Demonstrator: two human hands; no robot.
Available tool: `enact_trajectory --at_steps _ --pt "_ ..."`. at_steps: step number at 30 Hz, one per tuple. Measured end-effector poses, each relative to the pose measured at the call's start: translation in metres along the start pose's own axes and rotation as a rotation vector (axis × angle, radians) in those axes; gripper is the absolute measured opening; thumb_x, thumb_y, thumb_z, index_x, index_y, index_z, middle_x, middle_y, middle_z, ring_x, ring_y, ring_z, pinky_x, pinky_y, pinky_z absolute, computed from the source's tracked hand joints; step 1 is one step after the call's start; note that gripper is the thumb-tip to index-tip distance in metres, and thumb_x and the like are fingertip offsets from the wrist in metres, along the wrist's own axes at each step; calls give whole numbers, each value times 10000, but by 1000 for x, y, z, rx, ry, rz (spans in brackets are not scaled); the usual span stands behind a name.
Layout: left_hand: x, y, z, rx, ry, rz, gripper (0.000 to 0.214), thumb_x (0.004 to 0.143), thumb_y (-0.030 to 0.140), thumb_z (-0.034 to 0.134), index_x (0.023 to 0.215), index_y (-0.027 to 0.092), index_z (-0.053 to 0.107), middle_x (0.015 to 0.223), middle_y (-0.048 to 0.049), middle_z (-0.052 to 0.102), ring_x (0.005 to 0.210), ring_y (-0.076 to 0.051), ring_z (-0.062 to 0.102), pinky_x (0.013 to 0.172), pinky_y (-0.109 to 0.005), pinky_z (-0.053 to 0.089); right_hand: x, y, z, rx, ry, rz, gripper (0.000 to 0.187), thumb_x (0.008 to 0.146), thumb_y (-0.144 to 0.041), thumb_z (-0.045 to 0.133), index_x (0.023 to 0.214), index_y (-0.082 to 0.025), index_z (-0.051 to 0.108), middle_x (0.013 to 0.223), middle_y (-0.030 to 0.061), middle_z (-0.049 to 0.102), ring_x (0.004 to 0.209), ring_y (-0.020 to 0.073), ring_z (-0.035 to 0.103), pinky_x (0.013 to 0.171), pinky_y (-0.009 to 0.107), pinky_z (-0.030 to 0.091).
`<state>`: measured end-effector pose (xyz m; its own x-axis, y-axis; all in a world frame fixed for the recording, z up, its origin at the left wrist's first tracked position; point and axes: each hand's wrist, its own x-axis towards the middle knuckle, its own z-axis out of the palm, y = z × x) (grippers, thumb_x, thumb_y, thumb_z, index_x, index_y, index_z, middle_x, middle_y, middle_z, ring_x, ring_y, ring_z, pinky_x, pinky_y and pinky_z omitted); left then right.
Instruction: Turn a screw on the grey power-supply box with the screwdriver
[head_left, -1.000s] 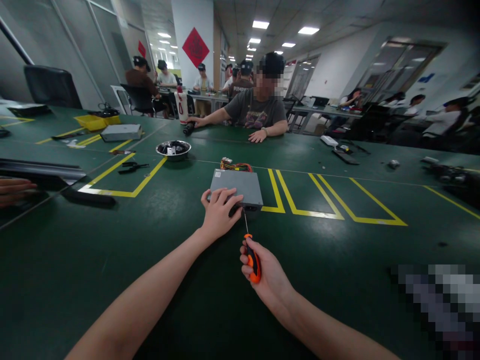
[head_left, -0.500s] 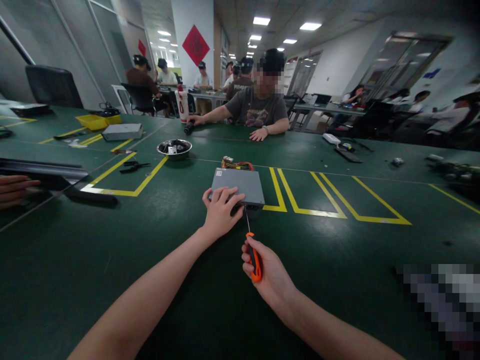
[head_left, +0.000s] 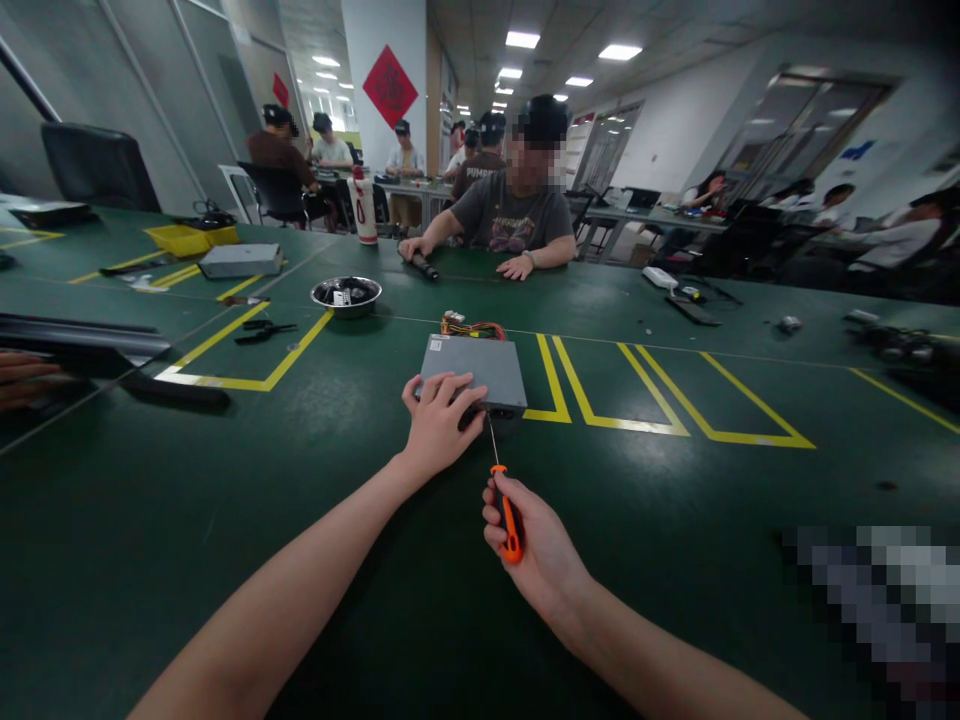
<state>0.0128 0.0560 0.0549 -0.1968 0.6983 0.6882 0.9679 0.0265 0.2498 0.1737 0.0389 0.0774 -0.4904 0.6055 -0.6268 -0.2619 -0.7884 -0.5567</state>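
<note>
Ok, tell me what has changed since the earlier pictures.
The co-worker's hand, with the dark object it holds, has shifted toward the picture's right, away from the white bottle. Unchanged: left hand on the grey box, right hand gripping the orange screwdriver at the box's front.

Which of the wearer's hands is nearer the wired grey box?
Left: the left hand rests on the box; the right hand is apart, nearer the camera, gripping the screwdriver.

Ceiling lights (head_left: pixel 523 40), white pillar (head_left: pixel 386 22), black chair (head_left: pixel 101 170)
</note>
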Motion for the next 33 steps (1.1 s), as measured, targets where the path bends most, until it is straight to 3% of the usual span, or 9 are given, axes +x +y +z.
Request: enact_trajectory --at_steps 7,14,20,25,33 --pt "-1 -1 2 -3 -7 -10 237 790 315 555 1026 313 582 1178 -12 571 1139 -250 425 991 -490 157 2 1 -1 -33 -35 75 235 853 -313 468 929 -144 611 697 18 543 538 69 494 470 175 403" --pt "0 0 2 -2 -3 -11 226 792 320 553 1015 310 586 1166 -9 575 1134 -246 428 993 -490 156 3 0 -1 28 -66 7 91 791 -235 571 781 -145 570 692 -2 539 516 46 474 419 140 340" --pt "0 0 2 -5 -4 -17 240 779 304 571 1019 314 589 1161 -16 579 1132 -253 428 991 -492 153 0 -1 0 -30 -57 68 240 861 -314 455 899 -131 605 689 20 542 528 68 498 464 175 405" --pt "-1 0 2 -2 -1 -15 236 790 319 556 1024 317 583 1170 -8 574 1138 -247 424 993 -487 152 1 -2 -1 -1 -33 -2 105 793 -248 574 800 -144 580 685 -2 533 494 39 460 397 132 327" --pt "-1 -1 3 -5 2 -10 228 795 313 549 1021 316 580 1174 -10 571 1141 -246 426 988 -488 158 1 -2 -2 -52 -67 60 258 876 -317 433 937 -125 594 665 6 522 506 51 466 423 142 356"
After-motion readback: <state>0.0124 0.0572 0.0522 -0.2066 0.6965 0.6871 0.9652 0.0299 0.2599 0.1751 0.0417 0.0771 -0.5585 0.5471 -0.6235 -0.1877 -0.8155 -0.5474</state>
